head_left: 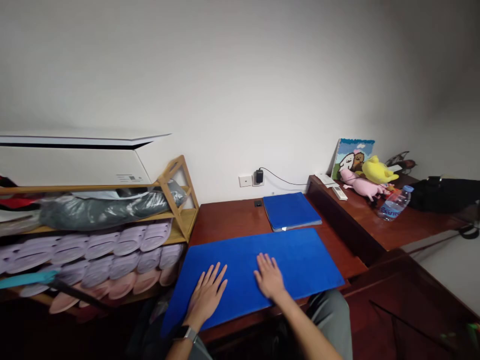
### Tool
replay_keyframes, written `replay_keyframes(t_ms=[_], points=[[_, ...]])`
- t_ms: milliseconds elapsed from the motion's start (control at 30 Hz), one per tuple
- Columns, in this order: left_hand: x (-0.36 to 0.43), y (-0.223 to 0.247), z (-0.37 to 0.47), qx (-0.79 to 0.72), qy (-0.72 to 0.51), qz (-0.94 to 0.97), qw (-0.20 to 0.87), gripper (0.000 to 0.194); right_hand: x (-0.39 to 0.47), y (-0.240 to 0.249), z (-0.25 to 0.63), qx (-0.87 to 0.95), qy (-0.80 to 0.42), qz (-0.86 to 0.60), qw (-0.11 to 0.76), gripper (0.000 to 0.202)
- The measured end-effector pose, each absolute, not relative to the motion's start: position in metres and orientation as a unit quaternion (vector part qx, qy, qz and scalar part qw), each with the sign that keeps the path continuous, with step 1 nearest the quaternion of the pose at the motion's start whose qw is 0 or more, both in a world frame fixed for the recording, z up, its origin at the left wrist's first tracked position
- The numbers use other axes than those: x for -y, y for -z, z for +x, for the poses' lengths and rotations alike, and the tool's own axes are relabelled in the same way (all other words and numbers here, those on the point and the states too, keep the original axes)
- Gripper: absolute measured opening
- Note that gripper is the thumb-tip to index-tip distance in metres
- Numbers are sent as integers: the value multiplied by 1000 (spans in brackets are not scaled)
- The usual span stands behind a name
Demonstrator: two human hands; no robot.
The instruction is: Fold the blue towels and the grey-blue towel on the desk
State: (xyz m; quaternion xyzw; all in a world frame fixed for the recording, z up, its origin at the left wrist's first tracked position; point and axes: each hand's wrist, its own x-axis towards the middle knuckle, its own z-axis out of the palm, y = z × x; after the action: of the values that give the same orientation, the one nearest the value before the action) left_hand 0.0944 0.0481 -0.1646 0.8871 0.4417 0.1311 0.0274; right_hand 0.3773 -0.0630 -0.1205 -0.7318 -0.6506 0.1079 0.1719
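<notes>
A long blue mat (pixel 240 265) lies across the front of the reddish-brown desk (pixel 228 220). My left hand (pixel 208 292) rests palm down on its left part, fingers spread, with a watch on the wrist. Near the middle of the mat, my right hand (pixel 270 277) lies flat with its fingers extended. Neither hand holds anything. Just behind the mat sits a folded blue cloth-like stack (pixel 291 210), with a small white tag at its front edge.
Slippers (pixel 127 240) fill the wooden rack (pixel 182 200) at left, under a white box (pixel 71 162). A black plug (pixel 259 175) is in the wall. The raised right surface holds plush toys (pixel 377 170), a bottle (pixel 395 204), a remote (pixel 339 193) and a black bag (pixel 442 195).
</notes>
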Motion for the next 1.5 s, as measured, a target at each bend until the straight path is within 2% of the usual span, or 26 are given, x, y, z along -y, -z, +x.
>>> replay_keyframes(t_ms=[133, 233, 367, 533, 667, 833, 1033, 1167, 1367, 1500], points=[[-50, 167, 93, -436, -135, 889, 31, 60, 121, 127, 521, 524, -81, -841, 107, 68], [-49, 169, 95, -443, -134, 886, 29, 60, 162, 123, 609, 440, -67, -890, 101, 70], [-50, 164, 96, -439, -127, 889, 42, 62, 175, 116, 643, 416, -49, -897, 139, 69], [-50, 160, 76, -440, -164, 882, 32, 62, 125, 109, 552, 503, -23, -854, 132, 70], [-39, 165, 46, -475, -189, 860, 2, 62, 71, 102, 441, 630, -75, -759, 145, 66], [-21, 175, 25, -497, -163, 852, -7, 64, 30, 94, 332, 688, -131, -692, 173, 66], [-19, 181, 24, -496, -155, 854, -14, 68, 28, 106, 278, 745, -161, -627, 160, 75], [-19, 184, 22, -495, -159, 854, -11, 68, 48, 118, 343, 704, -140, -680, 151, 71], [-22, 184, 20, -501, -152, 852, 17, 71, 105, 133, 544, 518, -74, -849, 73, 71], [-22, 180, 18, -497, -144, 855, 39, 70, 132, 142, 630, 440, -69, -894, 41, 76]])
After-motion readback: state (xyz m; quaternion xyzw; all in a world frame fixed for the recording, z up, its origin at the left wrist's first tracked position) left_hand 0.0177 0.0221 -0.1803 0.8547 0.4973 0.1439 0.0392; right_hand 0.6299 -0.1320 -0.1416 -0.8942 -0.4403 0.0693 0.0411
